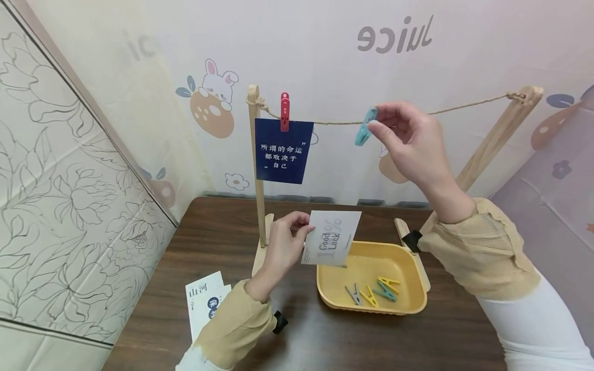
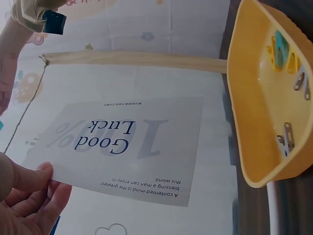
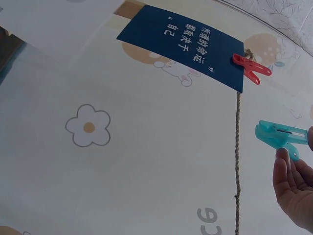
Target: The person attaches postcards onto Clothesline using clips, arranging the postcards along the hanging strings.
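My left hand [image 1: 286,242] pinches the left edge of a white card [image 1: 331,238] printed "Good Luck" between thumb and fingers, and the card is held above the table. Raised near the twine line [image 1: 336,123], my right hand [image 1: 413,141] grips a light-blue clothespin [image 1: 366,127] by its handle end. In the right wrist view the clothespin [image 3: 281,134] appears to one side of the twine [image 3: 238,147]. A navy card [image 1: 281,154] with white lettering hangs from the line near the left post, held by a red clothespin [image 1: 285,112].
A yellow basket [image 1: 326,299] with several clothespins [image 1: 369,296] stands on the dark wooden table [image 1: 218,221]. More printed cards [image 1: 202,293] lie at the left, partly under my left forearm. Wooden posts, left [image 1: 258,201] and right [image 1: 492,139], carry the line before a patterned curtain.
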Tool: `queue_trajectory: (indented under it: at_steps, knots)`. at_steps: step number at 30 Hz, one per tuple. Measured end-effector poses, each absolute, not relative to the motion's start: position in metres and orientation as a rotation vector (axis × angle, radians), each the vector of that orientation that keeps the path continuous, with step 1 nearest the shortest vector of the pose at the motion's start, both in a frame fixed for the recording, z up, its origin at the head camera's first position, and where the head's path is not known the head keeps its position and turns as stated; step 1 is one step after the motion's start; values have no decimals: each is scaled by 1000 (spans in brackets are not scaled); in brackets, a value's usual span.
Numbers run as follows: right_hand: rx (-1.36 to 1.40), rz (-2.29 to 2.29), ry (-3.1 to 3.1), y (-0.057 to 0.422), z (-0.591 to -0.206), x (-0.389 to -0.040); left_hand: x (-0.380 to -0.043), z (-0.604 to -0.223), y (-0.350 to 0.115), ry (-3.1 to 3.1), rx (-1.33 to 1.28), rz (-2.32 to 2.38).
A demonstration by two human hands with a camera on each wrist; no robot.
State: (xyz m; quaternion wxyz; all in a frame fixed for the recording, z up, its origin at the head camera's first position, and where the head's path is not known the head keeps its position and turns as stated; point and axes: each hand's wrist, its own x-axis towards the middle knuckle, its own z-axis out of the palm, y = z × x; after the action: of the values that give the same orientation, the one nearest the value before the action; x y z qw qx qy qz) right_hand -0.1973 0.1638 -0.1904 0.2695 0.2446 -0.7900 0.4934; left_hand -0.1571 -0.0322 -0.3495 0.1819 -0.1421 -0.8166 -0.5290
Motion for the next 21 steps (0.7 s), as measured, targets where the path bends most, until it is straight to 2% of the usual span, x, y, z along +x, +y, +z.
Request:
queue_trajectory:
  at_steps: [21]
  knots:
    - [616, 1302, -2151, 152, -174, -214, -185, -305, -20, -2229, -440, -1469]
